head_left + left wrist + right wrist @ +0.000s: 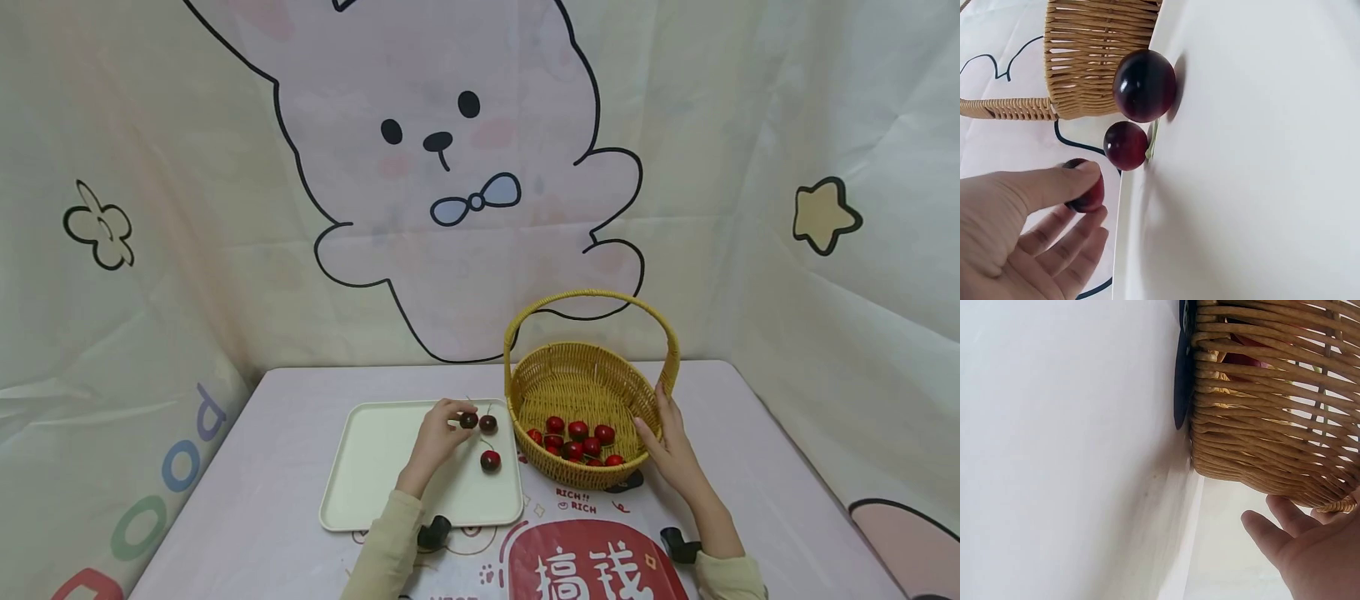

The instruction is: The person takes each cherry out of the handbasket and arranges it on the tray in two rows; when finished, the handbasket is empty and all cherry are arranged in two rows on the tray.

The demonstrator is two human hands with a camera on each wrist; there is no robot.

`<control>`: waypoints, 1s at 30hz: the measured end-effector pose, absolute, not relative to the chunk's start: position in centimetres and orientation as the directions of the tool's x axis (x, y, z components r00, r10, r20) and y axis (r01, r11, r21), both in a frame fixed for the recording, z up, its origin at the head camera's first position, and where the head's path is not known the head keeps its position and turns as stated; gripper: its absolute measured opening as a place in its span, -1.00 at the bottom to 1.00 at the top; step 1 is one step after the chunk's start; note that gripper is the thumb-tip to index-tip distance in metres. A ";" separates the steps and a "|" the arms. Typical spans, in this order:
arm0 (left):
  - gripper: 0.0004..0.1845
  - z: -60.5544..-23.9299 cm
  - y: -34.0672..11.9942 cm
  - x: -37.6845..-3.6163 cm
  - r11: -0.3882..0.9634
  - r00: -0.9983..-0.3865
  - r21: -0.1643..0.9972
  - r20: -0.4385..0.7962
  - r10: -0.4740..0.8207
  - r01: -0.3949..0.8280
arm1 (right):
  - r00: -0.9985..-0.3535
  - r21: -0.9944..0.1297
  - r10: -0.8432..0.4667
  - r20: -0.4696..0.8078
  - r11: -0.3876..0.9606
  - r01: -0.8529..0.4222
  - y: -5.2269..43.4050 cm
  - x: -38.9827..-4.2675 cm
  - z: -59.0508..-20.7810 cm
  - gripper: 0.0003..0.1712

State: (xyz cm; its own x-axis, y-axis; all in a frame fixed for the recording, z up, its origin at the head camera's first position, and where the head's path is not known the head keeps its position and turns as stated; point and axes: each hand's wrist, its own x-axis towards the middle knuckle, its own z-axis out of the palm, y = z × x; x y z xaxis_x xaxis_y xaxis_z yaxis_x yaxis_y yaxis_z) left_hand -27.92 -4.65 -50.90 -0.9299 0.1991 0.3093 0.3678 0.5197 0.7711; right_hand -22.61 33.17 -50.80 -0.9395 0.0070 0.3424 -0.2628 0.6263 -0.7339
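Note:
My left hand (437, 437) pinches a dark red cherry (1089, 194) between thumb and fingers, just above the far right part of a cream tray (375, 467). Close beside it on the tray is a second cherry (488, 424) with a stem, and a third cherry (491, 461) lies nearer the front. A woven basket (577, 375) with a tall handle stands right of the tray, with several red cherries (577, 431) in it. At the basket's right side, my right hand (675, 450) holds the rim, thumb over it and fingers along the outside.
A printed mat (592, 558) with a red patch and white characters lies at the table's front. Patterned cloth (712, 208) hangs behind and at both sides. Under the basket's front right edge shows a dark shape (626, 482).

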 end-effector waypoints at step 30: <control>-0.63 -52.1 -5.7 -30.0 0.500 -0.947 0.812 0.194 0.255 0.301 | -0.941 -0.733 0.001 0.340 0.627 -0.264 33.0 -22.4 -50.3 -0.13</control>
